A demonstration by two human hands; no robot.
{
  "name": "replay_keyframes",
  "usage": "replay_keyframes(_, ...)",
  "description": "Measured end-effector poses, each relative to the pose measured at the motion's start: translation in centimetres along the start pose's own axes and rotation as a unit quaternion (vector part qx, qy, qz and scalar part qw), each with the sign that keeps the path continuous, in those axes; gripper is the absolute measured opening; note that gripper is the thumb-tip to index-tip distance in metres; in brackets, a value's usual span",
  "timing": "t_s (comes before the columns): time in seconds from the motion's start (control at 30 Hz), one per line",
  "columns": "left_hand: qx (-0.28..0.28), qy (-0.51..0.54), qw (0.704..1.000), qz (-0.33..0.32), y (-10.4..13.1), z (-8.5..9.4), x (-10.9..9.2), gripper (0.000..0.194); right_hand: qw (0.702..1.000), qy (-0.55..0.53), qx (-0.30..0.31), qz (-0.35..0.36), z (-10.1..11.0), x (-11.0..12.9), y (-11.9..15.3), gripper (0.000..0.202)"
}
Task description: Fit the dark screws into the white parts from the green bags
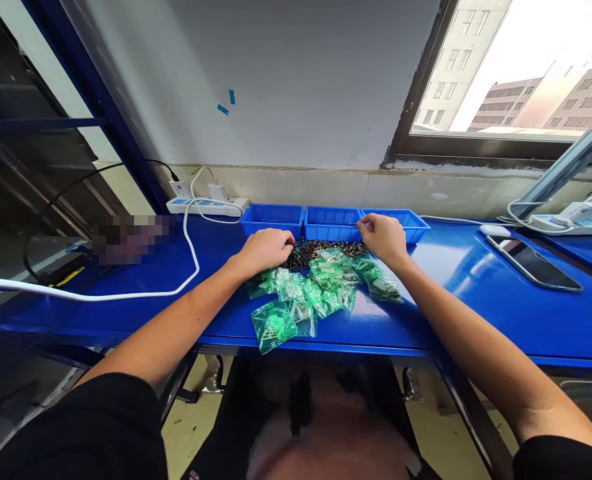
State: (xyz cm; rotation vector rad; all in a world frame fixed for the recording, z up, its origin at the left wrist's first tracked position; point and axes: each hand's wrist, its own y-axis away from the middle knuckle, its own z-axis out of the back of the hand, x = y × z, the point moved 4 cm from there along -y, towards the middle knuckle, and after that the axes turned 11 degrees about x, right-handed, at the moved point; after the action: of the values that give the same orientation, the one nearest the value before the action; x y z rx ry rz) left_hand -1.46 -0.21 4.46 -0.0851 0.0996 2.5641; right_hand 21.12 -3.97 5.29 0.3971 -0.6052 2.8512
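A heap of small dark screws (301,256) lies on the blue table in front of three blue bins. My left hand (269,249) is at the left end of the heap, its fingers curled together; what they hold, if anything, is hidden. In front of the middle and right bins, my right hand (386,236) pinches a thin dark piece that looks like a screw (353,224). Several clear green packets (329,287) with pale parts inside lie between my forearms, against the near side of the heap.
Behind the heap stand the left bin (273,217), middle bin (330,231) and right bin (411,227), side by side. A white cable (192,247) runs from a power strip (236,205) across the table's left. A phone (533,262) lies at the right.
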Motion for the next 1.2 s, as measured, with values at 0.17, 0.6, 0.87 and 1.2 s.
replay_keyframes(0.17,0.005,-0.004,1.000,0.023,0.0,-0.1,-0.1,0.032,1.000,0.006,0.015,-0.003,0.0,0.2,0.1,0.022)
replay_keyframes(0.6,-0.031,0.053,0.998,-0.006,0.3,0.6,-0.3,0.028,0.995,-0.043,0.062,0.069,0.2,2.2,1.1,0.021)
replay_keyframes(0.87,-0.067,0.105,0.991,-0.053,0.7,1.4,-0.7,0.026,0.968,-0.049,0.119,0.214,-1.7,6.0,4.0,0.019)
replay_keyframes(1.2,-0.111,0.210,0.950,-0.203,1.3,1.3,-2.0,0.024,0.957,-0.072,0.107,0.261,-1.8,6.4,4.7,0.020)
